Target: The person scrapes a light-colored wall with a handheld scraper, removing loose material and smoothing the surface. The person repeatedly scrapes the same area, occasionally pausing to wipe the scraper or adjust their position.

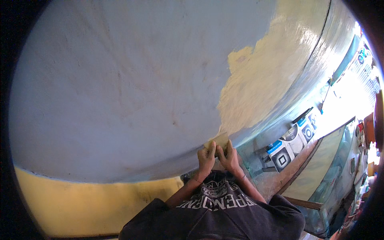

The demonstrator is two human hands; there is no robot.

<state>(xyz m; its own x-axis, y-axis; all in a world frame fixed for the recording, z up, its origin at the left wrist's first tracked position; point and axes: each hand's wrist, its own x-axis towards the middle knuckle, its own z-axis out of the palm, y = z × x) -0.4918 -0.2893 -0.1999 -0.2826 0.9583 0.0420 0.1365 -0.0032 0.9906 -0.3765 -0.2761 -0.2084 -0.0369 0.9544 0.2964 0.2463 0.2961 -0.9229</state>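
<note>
My left hand (206, 160) and my right hand (230, 159) are close together in front of my chest. Between their thumbs and fingers they pinch a flat tan piece (220, 139), perhaps sandpaper or card; its material is not clear. Behind and above it spreads a large painted surface. Most of that surface is a grey-lilac paint area (120, 90). To the right a pale yellow area (255, 72) meets it along a ragged edge. The tan piece overlaps the lower end of this edge; whether it touches the surface I cannot tell.
A yellow wall section (90, 207) lies at lower left. On the right stand several cartons (280, 157) with printed pictures of loudspeakers. Beyond them are a bright opening (345, 99), a pale and green painted panel (318, 165) and a wooden bar (303, 202). Clutter lines the far right.
</note>
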